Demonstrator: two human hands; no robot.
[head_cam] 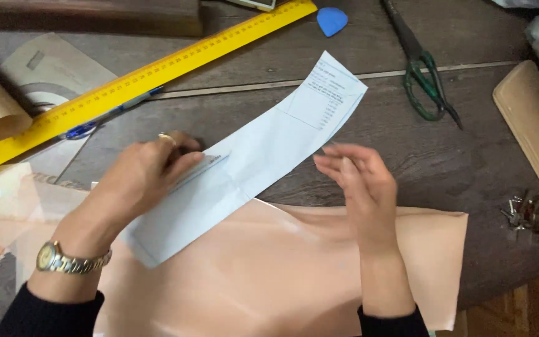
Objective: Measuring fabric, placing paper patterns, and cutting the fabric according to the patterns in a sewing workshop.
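While your left hand (151, 171) presses its flat fingers on the white paper pattern (251, 156), keep it steady over the peach sheet (269, 268); your right hand (360, 184) hovers, released, grasping nothing.

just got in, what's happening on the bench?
A person is working over a dark wooden table. The left hand presses a small clear ruler onto a long white paper pattern piece, which lies partly over a peach sheet. The right hand hovers open at the pattern's edge. A yellow ruler, green-handled scissors and blue chalk lie beyond.
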